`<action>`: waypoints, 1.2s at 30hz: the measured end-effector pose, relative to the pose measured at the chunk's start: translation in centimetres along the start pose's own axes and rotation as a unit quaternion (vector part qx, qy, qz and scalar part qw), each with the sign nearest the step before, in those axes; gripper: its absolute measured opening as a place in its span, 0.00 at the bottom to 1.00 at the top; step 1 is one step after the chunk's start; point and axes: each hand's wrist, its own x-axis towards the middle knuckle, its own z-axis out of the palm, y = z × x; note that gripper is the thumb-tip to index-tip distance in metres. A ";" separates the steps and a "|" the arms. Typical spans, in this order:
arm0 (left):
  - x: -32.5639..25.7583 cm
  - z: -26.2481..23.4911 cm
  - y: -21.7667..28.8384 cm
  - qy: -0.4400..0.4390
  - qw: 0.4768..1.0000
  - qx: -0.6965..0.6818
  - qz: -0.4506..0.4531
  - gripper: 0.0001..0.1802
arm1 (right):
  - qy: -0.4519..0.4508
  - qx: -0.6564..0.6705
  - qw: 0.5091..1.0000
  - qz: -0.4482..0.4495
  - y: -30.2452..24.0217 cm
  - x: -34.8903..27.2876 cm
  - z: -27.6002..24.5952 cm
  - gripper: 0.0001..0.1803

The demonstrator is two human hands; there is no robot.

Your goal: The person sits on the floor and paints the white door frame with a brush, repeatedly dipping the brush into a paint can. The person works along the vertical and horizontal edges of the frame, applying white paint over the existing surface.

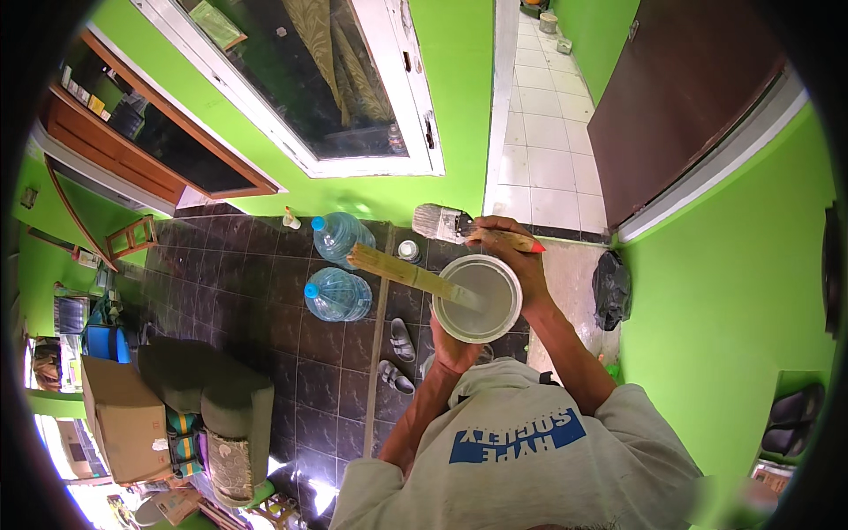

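Note:
My left hand (454, 347) is wrapped round the lower side of a small round tub (515, 311) of whitish paint, holding it upright before my chest. A flat wooden stick (393, 268) stands in the paint, slanting out over the rim to the left. Between the fingers of my right hand (515, 263) is a wide paintbrush (439, 223), its white-coated bristles pointing left and its red-tipped handle pointing right. That hand is close beside the tub's right rim; whether it also touches the tub, I cannot tell.
Two large blue water jugs (339, 296), a small white container (408, 251) and a pair of sandals (402, 340) are on the dark tiled floor. Ahead are a white-framed window (424, 166) and a brown door (680, 115). A black bag (611, 291) lies by the green right wall.

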 end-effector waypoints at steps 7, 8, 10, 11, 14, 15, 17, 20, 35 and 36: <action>4.5 1.0 2.6 -0.001 1.000 0.019 0.013 0.39 | 0.143 0.157 0.973 0.094 -0.7 3.5 1.0 0.13; 5.3 1.4 3.1 0.007 1.000 0.011 0.009 0.39 | 0.177 0.147 0.969 0.090 -0.6 4.1 0.3 0.14; 7.2 2.3 4.0 0.023 1.000 -0.006 -0.006 0.39 | 0.261 0.047 0.963 0.055 -0.6 5.6 -3.2 0.13; 7.8 2.4 4.4 0.030 0.999 0.012 0.005 0.39 | 0.253 0.077 0.964 0.010 -2.5 6.5 -3.6 0.13; 10.6 2.2 5.7 0.047 0.999 0.003 0.002 0.38 | 0.236 -0.018 0.968 -0.084 -9.2 8.5 -4.0 0.10; 11.3 2.3 6.1 0.050 0.999 0.008 0.002 0.38 | 0.209 -0.070 0.970 -0.107 -10.9 8.7 -4.0 0.09; 12.3 3.0 6.8 0.053 0.998 0.017 -0.003 0.38 | 0.154 -0.179 0.960 -0.149 -13.8 8.9 -3.5 0.08; 14.0 2.9 7.6 0.049 0.998 0.040 -0.017 0.40 | 0.042 -0.179 0.972 -0.148 -15.5 9.5 -1.4 0.06; 16.6 2.2 8.6 0.015 1.000 0.003 -0.019 0.38 | -0.044 -0.381 0.920 -0.080 -10.9 12.6 2.2 0.05; 16.7 2.0 8.5 0.008 1.000 0.007 -0.019 0.38 | -0.045 -0.383 0.919 -0.082 -10.3 12.7 2.1 0.05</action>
